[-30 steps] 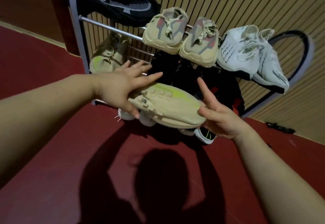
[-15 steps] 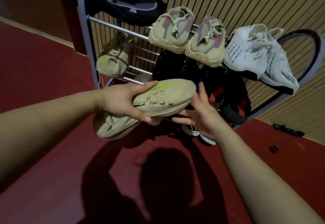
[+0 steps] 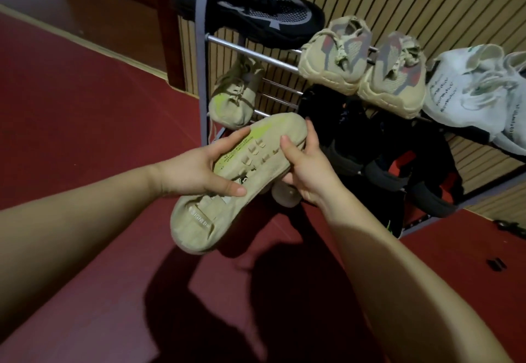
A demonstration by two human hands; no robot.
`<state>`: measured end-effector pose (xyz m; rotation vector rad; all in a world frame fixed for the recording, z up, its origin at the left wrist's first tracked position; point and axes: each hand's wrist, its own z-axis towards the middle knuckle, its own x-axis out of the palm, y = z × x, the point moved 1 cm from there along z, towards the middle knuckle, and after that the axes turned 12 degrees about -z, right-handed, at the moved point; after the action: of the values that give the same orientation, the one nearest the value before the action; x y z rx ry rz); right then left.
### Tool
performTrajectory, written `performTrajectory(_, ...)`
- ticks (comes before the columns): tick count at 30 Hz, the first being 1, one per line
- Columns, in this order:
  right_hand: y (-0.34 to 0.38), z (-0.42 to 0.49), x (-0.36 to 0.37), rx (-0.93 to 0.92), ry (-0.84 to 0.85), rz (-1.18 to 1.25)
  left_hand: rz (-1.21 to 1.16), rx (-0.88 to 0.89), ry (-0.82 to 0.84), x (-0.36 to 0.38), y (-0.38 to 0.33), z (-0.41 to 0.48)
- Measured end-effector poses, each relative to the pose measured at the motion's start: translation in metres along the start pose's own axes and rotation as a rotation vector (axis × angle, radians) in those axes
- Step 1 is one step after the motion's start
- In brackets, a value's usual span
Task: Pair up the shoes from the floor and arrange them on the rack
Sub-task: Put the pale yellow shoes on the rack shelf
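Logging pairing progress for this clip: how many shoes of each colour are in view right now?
Beige-and-lime: 2, the held shoe and the racked shoe
Beige-and-red shoes: 2
White shoes: 2
Black mesh shoe: 1
Black-and-red shoes on the lower shelf: too dark to count
Total clearly countable: 7
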<state>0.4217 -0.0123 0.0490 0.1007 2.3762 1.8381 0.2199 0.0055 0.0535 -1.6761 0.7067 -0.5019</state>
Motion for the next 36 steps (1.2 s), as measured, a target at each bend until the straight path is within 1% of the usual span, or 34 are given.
performTrajectory(4,0.001,0.032,0.025,0.160,-0.019,0.063,-0.115,0.029,-0.117,-0.021,0.001,-0.013)
performTrajectory(6,-0.001,0.042,0.041,0.213,-0.053,-0.051,-0.140,0.031,-0.147,-0.034,0.006,-0.022)
performTrajectory(8,-0.003,0.049,0.061,0.237,-0.045,-0.171,-0.158,0.042,-0.204,-0.047,0.013,-0.031)
performTrajectory(10,-0.004,0.058,0.083,0.226,-0.016,-0.200,-0.177,0.045,-0.258,-0.059,0.020,-0.040)
performTrajectory(12,-0.004,0.071,0.102,0.212,-0.012,-0.094,-0.204,0.042,-0.286,-0.072,0.027,-0.047)
performTrajectory(14,-0.001,0.082,0.113,0.201,-0.055,0.015,-0.215,0.033,-0.310,-0.083,0.031,-0.052)
performTrajectory(18,-0.001,0.087,0.120,0.188,-0.124,0.117,-0.229,0.050,-0.344,-0.097,0.038,-0.052)
performTrajectory(22,-0.006,0.066,0.089,0.179,-0.201,0.024,-0.274,0.075,-0.388,-0.096,0.039,-0.041)
performTrajectory(26,-0.012,0.042,0.034,0.074,-0.355,-0.068,-0.240,0.058,-0.341,-0.087,0.036,-0.030)
performTrajectory(28,-0.025,0.038,0.033,0.034,-0.390,-0.138,-0.248,0.056,-0.323,-0.080,0.034,-0.023)
performTrajectory(30,-0.036,0.034,0.049,0.009,-0.433,-0.175,-0.251,0.079,-0.343,-0.070,0.030,-0.017)
performTrajectory(31,-0.041,0.035,0.059,-0.003,-0.455,-0.124,-0.245,0.093,-0.356,-0.067,0.029,-0.015)
performTrajectory(32,-0.045,0.037,0.068,-0.007,-0.503,0.006,-0.249,0.098,-0.361,-0.065,0.028,-0.014)
performTrajectory(33,-0.044,0.040,0.076,0.011,-0.559,0.184,-0.260,0.099,-0.361,-0.064,0.028,-0.014)
performTrajectory(35,-0.038,0.049,0.090,0.123,-0.652,0.503,-0.266,0.100,-0.360,-0.066,0.029,-0.017)
performTrajectory(36,-0.033,0.051,0.098,0.190,-0.632,0.570,-0.263,0.090,-0.357,-0.068,0.031,-0.020)
